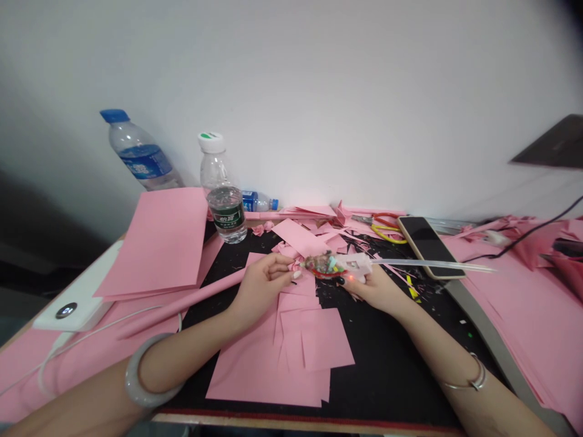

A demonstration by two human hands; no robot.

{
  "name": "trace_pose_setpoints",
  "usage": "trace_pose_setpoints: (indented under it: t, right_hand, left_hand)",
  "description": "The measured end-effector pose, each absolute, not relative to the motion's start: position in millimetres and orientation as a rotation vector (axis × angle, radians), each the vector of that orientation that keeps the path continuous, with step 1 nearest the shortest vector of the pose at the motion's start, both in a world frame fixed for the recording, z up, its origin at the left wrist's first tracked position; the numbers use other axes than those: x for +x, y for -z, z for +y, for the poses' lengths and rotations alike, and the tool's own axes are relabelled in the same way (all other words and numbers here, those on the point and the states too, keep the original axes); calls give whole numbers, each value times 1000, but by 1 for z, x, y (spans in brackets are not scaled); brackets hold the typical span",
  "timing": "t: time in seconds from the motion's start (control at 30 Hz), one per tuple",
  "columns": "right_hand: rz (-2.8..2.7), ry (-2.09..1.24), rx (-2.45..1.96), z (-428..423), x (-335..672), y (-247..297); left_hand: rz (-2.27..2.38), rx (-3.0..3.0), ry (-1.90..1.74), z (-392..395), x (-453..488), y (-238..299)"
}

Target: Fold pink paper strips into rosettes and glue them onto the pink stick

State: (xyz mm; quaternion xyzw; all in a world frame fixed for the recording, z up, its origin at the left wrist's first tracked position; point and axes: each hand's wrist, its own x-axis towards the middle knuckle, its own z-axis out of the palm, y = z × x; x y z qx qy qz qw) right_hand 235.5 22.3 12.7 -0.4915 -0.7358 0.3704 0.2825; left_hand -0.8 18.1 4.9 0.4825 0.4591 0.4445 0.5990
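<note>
My right hand (367, 288) is closed around a pale hot glue gun (355, 264). A small red light glows on the gun, and its front part is crusted and multicoloured. From its back end a long clear glue stick (428, 264) sticks out to the right. The nozzle points left, towards my left hand (268, 276), whose fingertips pinch a small folded pink paper piece (296, 266). Whether nozzle and paper touch, I cannot tell. Beneath my hands lie pink paper squares (325, 340) on larger pink sheets, over a black mat (387, 370).
Behind my left hand stands a water bottle (228, 212); a blue-capped bottle (146, 155) leans farther left. Stacked pink sheets (159, 237) and a white power bank (77, 309) with a cable lie left. Scissors (387, 229), a phone (428, 243) and more pink paper (519, 315) lie right.
</note>
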Motion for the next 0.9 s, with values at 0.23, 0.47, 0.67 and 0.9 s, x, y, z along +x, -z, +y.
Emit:
trace_pose_setpoints:
  t: [0.23,0.47,0.67,0.9]
  right_hand:
    - [-2261,-534,-1257,20,231,-17]
    - [-2233,-295,-1393,16,230,-18]
    - [-1927,-12,-1666,23,237,-18]
    - [-1899,200,-1935,39,251,-11]
  left_hand:
    - [1082,1104,-1031,19,-2,-4]
    - [1067,1076,-1039,20,-2,-3]
    - [1050,1038,-1029,19,-2,-6]
    - [1032,1036,-995,19,-1,-5]
